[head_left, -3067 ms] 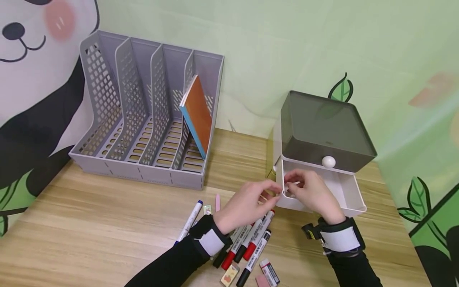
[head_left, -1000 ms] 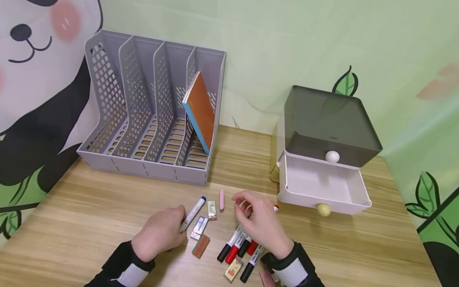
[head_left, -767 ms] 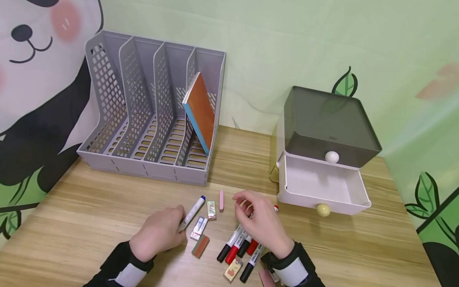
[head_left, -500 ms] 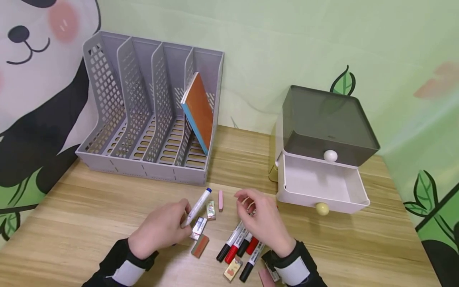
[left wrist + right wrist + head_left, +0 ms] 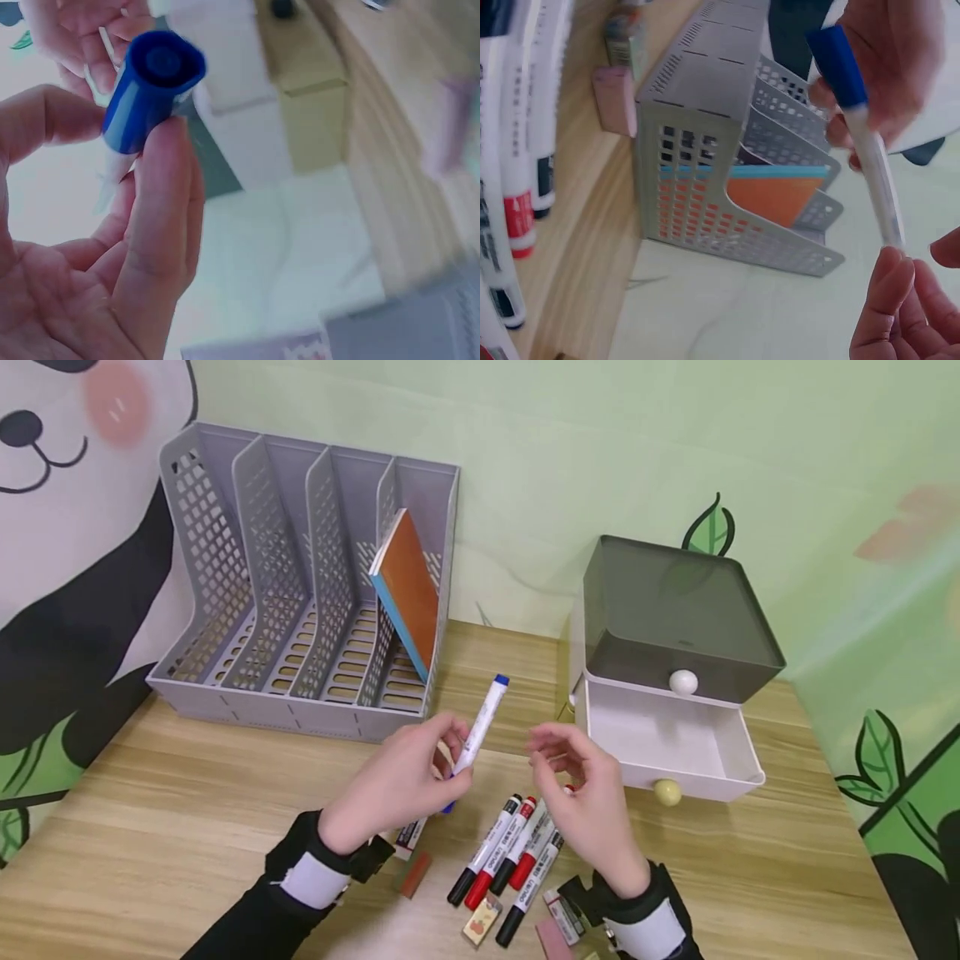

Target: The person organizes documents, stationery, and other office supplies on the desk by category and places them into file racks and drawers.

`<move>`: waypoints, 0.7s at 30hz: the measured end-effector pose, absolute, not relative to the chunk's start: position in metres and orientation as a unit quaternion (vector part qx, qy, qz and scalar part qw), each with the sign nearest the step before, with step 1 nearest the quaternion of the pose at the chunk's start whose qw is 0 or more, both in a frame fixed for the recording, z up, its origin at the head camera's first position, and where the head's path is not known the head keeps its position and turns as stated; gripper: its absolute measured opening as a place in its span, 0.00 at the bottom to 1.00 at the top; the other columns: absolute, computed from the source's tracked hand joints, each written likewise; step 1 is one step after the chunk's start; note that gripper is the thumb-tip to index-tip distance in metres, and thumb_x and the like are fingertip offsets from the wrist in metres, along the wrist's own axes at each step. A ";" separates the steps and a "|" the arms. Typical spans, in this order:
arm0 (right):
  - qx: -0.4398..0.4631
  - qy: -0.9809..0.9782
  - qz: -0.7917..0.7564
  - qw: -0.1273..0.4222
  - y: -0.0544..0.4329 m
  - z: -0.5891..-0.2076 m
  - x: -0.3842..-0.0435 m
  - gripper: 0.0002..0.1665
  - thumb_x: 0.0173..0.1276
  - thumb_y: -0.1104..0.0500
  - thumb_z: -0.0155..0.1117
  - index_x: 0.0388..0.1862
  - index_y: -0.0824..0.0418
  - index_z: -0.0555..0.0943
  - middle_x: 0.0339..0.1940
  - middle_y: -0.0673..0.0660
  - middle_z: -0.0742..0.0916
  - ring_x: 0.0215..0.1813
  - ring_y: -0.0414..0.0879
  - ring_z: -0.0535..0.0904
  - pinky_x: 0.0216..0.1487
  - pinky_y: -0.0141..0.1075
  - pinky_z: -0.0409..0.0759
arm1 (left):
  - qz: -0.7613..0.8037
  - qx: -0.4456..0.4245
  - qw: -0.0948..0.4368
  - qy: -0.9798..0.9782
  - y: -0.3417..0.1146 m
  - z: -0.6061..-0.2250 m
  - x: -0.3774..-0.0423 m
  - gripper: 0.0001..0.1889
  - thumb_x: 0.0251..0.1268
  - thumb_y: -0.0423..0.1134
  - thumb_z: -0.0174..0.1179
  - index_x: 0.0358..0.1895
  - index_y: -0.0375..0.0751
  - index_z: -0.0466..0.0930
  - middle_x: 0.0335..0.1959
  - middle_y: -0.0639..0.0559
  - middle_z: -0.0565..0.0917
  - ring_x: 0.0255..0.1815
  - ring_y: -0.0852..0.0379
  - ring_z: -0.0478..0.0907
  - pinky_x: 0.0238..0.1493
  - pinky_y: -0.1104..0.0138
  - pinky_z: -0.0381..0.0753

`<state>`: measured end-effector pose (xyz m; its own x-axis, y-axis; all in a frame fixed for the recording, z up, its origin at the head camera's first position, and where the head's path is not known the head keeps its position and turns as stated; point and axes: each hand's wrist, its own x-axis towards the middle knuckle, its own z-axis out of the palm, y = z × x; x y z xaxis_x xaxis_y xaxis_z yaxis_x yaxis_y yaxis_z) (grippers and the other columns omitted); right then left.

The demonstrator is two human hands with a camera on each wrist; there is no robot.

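Observation:
My left hand (image 5: 397,781) pinches a white marker (image 5: 482,724) with blue ends between thumb and fingers, tilted and raised over the table. In the left wrist view, the blue end of the marker (image 5: 142,94) points toward the camera. Just to the right, my right hand (image 5: 588,797) hovers with loosely bent fingers and nothing in it; the head view shows a gap between it and the marker. Below the hands lie several black-capped and red-capped whiteboard markers (image 5: 497,852), side by side, partly covered by the right hand.
At the right stands a small drawer unit (image 5: 686,602) with its lower white drawer (image 5: 660,731) pulled out. Several erasers (image 5: 482,920) lie around the markers. A grey file rack (image 5: 285,714) at back left holds an orange notebook (image 5: 411,589).
The left hand has left the drawer's edge, picked the blue-capped marker off the table and lifted it to the right. The right hand came out of the drawer and recently rose slightly.

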<state>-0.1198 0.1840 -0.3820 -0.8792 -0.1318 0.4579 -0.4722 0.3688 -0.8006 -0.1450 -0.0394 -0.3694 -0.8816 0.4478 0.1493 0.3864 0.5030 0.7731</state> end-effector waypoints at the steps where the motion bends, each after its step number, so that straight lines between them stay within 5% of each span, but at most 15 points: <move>1: 0.181 -0.806 0.541 0.161 0.186 -0.381 -0.120 0.15 0.65 0.75 0.62 0.51 0.68 0.80 0.40 0.60 0.87 0.41 0.36 0.81 0.39 0.28 0.84 | 0.443 0.244 0.028 0.862 -0.035 -0.367 -0.146 0.15 0.58 0.33 0.64 0.48 0.38 0.76 0.33 0.51 0.83 0.28 0.64 0.79 0.29 0.74 0.81; 8: 0.118 -0.781 0.588 0.175 0.193 -0.371 -0.121 0.15 0.66 0.76 0.61 0.52 0.75 0.79 0.42 0.57 0.85 0.44 0.36 0.79 0.41 0.24 0.81 | 0.496 0.248 -0.005 0.832 -0.006 -0.354 -0.151 0.17 0.60 0.32 0.66 0.52 0.37 0.77 0.35 0.48 0.84 0.30 0.62 0.81 0.29 0.73 0.83; 15: 0.099 -0.776 0.602 0.159 0.191 -0.370 -0.123 0.16 0.67 0.74 0.62 0.53 0.74 0.78 0.41 0.45 0.84 0.44 0.35 0.79 0.42 0.25 0.81 | 0.503 0.257 -0.025 0.825 0.009 -0.362 -0.151 0.15 0.59 0.30 0.66 0.50 0.39 0.77 0.35 0.50 0.84 0.29 0.64 0.80 0.29 0.75 0.83; 21: 0.093 -0.784 0.592 0.164 0.193 -0.375 -0.124 0.15 0.66 0.73 0.65 0.52 0.74 0.79 0.39 0.50 0.84 0.44 0.36 0.79 0.42 0.25 0.81 | 0.485 0.275 -0.028 0.830 0.020 -0.370 -0.151 0.14 0.59 0.32 0.68 0.48 0.40 0.78 0.33 0.51 0.84 0.27 0.65 0.79 0.28 0.77 0.81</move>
<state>-0.1245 0.1928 -0.3749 -0.9291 0.0489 0.3665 -0.3392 0.2817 -0.8975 -0.1508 0.0198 -0.3700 -0.8468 0.4294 0.3139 0.4844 0.3786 0.7887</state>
